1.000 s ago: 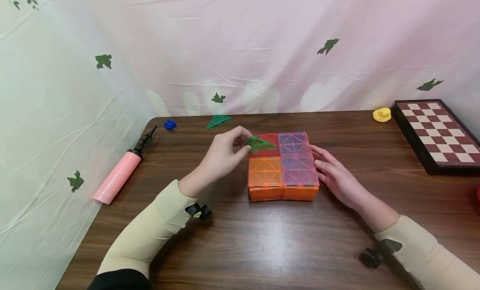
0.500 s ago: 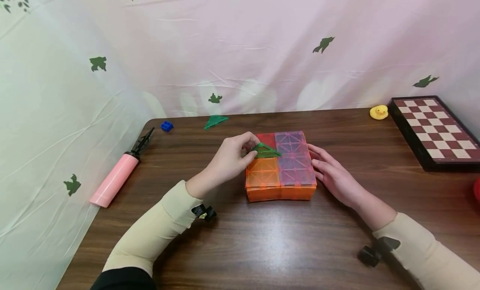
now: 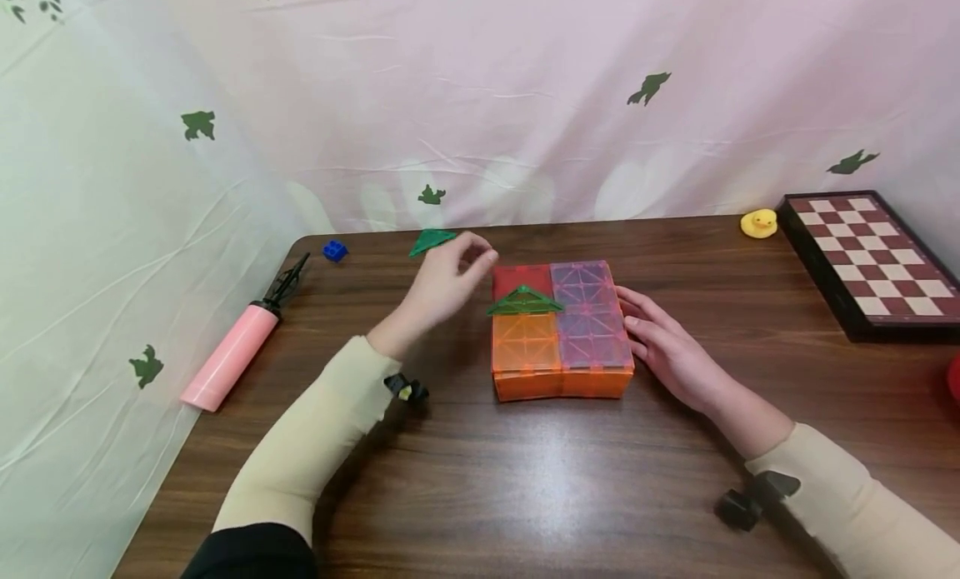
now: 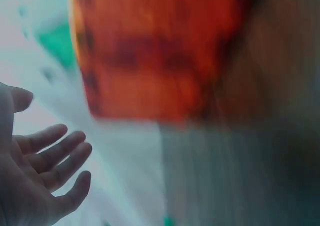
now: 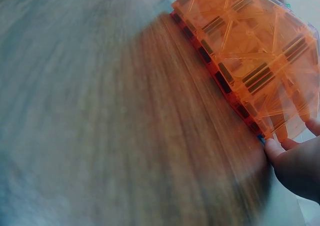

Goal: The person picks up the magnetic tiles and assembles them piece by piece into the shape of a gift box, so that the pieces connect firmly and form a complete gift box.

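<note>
A person sits at a brown wooden table (image 3: 525, 496) with both hands near a flat stack of translucent magnetic tiles (image 3: 561, 333), orange at the sides with red, orange and purple squares on top. A green triangle tile (image 3: 524, 301) lies on top of the stack, across the seam between the red and orange squares. The left hand (image 3: 444, 286) hovers just left of and behind that triangle, apart from it, its fingers loosely curled and holding nothing; the left wrist view shows them spread and relaxed. The right hand (image 3: 670, 352) rests on the table with straight fingers touching the stack's right side. A second green triangle (image 3: 431, 241) lies near the table's far edge, beyond the left hand.
</note>
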`<state>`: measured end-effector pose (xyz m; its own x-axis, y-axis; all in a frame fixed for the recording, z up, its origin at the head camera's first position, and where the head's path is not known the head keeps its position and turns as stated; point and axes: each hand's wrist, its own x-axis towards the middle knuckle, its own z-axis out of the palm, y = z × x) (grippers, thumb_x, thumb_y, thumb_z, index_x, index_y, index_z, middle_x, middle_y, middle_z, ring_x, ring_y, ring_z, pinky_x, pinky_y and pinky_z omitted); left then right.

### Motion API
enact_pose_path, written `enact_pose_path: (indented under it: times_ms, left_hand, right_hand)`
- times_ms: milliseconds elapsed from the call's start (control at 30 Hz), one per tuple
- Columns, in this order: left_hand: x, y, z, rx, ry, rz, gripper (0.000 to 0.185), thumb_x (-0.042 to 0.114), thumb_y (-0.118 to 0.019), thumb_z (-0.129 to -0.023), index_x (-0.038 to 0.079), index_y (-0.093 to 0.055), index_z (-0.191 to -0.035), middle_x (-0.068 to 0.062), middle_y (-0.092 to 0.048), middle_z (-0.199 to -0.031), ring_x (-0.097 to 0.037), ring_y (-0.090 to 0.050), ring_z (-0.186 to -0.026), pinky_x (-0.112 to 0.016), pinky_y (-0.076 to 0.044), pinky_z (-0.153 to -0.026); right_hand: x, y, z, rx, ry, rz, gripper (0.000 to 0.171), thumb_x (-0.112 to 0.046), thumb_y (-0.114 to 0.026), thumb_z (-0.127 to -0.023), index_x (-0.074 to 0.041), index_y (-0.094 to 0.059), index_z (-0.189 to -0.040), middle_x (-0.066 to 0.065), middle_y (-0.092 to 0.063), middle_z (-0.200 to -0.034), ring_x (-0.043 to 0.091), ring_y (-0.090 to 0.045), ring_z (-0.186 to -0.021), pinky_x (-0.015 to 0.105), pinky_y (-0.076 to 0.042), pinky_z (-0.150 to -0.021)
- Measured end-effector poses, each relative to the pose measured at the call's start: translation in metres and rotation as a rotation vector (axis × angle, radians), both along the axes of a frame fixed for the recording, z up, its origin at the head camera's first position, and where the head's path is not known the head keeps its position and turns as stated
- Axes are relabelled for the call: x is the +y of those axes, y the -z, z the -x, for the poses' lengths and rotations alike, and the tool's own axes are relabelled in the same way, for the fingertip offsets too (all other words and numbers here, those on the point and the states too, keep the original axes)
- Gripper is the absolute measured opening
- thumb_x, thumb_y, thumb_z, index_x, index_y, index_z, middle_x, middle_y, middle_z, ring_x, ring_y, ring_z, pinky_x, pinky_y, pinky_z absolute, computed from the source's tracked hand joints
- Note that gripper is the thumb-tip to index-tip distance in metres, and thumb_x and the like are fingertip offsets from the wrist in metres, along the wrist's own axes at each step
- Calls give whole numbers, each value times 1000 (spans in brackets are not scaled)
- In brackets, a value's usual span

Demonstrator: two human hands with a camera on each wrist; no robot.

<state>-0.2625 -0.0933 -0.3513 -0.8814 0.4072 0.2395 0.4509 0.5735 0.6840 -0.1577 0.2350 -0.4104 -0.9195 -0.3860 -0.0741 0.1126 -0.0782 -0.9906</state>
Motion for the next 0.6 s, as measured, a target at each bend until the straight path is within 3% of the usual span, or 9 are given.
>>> enact_pose_path:
  times_ms: [167,300,433,600]
  left_hand:
    - [-28,26,61,-76,-125,316,47,33,-54,-107,2,-55,-142,-15,-58,-142,-31,-53,-131,-45,-42,-107]
    - [-46,42,89,-194,-115,536,62,35,-51,-107,-1,-36,-155,-19,-39,-158,-35,-36,-145,-48,-32,-116]
    - [-51,47,94,-253,-83,658,70,38,-48,-108,-4,-26,-159,-20,-25,-164,-37,-23,-151,-49,-25,-119]
    - [-48,44,76,-236,-49,703,68,36,-48,-108,-4,-28,-158,-21,-25,-165,-38,-23,-151,-51,-25,-119]
  right_hand:
    - [0,0,0,-10,4,-5,57,-28,-38,-112,-19,-18,-164,14,-11,-167,7,-39,-137,18,-40,-105]
    - [-1,1,0,-7,2,-9,56,-27,-37,-112,-19,-18,-164,14,-12,-167,10,-38,-139,19,-40,-105]
    - [-2,1,1,-5,2,-12,56,-27,-37,-112,-19,-18,-164,14,-12,-167,11,-37,-139,18,-40,-105]
    - [0,1,1,3,4,-6,57,-29,-39,-112,-18,-18,-164,14,-11,-167,10,-37,-139,18,-40,-105]
